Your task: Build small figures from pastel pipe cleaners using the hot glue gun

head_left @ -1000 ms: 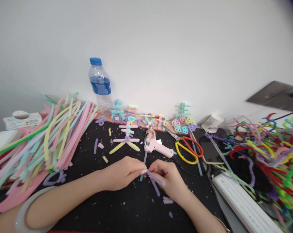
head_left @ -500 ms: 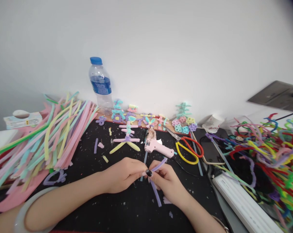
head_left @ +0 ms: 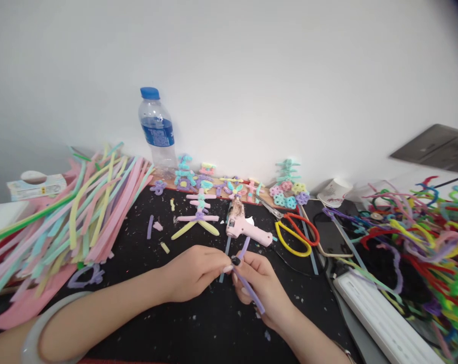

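Observation:
My left hand [head_left: 204,270] and my right hand [head_left: 261,283] meet fingertip to fingertip over the black mat [head_left: 175,328]. Between them is a purple pipe cleaner [head_left: 253,293]; one end points up toward the glue gun, the other slants down across my right palm. Both hands pinch it near its bend, where my fingers cover it. Just beyond lies a pink glue gun [head_left: 247,230] with a glue stick [head_left: 226,247] out of its back. To its left rests a figure of pink, teal, purple and yellow pipe cleaners [head_left: 200,215].
Scissors [head_left: 295,235] with red and yellow handles lie right of the glue gun. Pastel pipe cleaners [head_left: 111,202] are heaped at left, brighter ones [head_left: 422,253] at right. A bottle [head_left: 156,129], small pipe-cleaner flowers [head_left: 289,196], a paper cup [head_left: 334,192] and a white power strip [head_left: 380,318] stand around.
The purple pipe cleaner has turned in my fingers: its upper end now stands steeper and its lower end has swung right. My right hand has rotated slightly; the left stays nearly still.

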`<state>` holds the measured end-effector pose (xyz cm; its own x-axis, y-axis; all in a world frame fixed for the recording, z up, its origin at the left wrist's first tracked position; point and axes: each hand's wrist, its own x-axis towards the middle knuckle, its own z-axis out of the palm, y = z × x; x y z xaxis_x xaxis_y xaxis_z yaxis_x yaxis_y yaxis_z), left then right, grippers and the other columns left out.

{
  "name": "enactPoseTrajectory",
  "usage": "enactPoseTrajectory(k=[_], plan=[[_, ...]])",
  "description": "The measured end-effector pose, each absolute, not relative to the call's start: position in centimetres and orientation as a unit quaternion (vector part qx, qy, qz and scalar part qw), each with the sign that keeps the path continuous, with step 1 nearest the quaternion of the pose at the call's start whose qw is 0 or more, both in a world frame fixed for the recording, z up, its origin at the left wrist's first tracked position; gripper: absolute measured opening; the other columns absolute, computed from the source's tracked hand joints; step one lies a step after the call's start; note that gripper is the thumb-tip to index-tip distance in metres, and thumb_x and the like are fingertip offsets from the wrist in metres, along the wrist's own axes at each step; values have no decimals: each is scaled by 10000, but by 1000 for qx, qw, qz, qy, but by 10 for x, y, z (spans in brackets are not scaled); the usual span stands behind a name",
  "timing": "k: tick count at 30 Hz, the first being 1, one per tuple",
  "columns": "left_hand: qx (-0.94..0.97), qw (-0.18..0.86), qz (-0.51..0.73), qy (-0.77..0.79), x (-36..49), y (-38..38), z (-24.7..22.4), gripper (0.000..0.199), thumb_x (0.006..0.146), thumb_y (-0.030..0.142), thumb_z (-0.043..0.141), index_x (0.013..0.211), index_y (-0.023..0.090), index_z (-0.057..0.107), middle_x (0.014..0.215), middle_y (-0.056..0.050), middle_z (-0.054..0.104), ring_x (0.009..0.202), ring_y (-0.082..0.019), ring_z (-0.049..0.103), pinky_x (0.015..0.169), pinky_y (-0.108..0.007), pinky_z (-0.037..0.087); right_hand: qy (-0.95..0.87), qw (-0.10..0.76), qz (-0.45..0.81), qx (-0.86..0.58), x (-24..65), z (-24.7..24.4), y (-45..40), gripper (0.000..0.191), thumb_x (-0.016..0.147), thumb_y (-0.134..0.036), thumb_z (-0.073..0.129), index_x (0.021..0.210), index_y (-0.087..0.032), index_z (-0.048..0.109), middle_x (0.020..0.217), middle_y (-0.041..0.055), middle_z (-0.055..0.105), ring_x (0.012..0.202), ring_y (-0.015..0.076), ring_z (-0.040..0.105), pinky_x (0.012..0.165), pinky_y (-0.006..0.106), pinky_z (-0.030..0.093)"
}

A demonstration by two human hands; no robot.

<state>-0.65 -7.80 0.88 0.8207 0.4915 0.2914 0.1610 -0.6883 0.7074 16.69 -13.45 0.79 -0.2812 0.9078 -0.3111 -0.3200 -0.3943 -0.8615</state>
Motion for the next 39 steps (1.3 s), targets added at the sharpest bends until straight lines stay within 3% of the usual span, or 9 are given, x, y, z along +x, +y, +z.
enactPoseTrajectory(k=[3,6,9,13,18,28,34,39], plan=[[835,450,213,235,-6,-76,14,292,942,249,364,802,150,600,692,-1,576,646,-116,516,640,-220,381,-464,454,590,-480,178,9,-132,312,889,-420,497,695,-176,513,507,-62,407,406,59,298,389,194,236],[749,575,190,271,-6,-73,15,347,940,351,374,759,145,586,570,49,431,522,-87,395,522,-206,311,-604,497,353,-514,192,12,-128,65,879,-250,531,898,-199,567,767,11,540,596,108,467,501,213,381],[689,647,179,275,-5,-72,12,357,930,392,391,756,139,573,541,67,369,492,-81,334,488,-209,266,-732,443,232,-464,199,17,-126,272,831,-132,580,1087,-223,570,1097,88,567,846,166,560,594,238,459],[678,664,165,267,-4,-72,11,351,920,391,417,740,134,575,531,66,373,493,-80,330,487,-212,256,-802,400,183,-403,197,20,-127,207,839,-88,580,1016,-190,616,981,82,634,912,182,599,773,278,492],[702,649,150,253,-4,-74,11,348,919,373,425,723,132,584,554,57,403,499,-75,344,476,-204,251,-808,390,199,-395,194,18,-128,80,873,-136,556,916,-170,613,870,69,623,789,157,604,704,254,492],[735,606,166,256,-4,-75,10,337,929,345,408,730,137,583,564,56,412,515,-75,357,494,-191,275,-771,363,267,-451,183,12,-129,111,886,-118,440,822,-191,496,775,17,523,696,135,488,627,242,396],[788,520,201,259,-4,-75,10,321,931,300,397,742,142,603,605,39,493,573,-90,431,568,-197,327,-657,399,429,-475,174,13,-126,238,912,-259,444,706,-174,525,658,-18,471,612,114,405,579,235,334],[844,421,219,248,-5,-74,5,325,941,278,347,797,163,615,725,-16,607,681,-139,522,673,-242,375,-516,420,580,-470,167,11,-118,278,838,-338,530,621,-169,489,578,-42,424,531,85,321,488,216,246]])
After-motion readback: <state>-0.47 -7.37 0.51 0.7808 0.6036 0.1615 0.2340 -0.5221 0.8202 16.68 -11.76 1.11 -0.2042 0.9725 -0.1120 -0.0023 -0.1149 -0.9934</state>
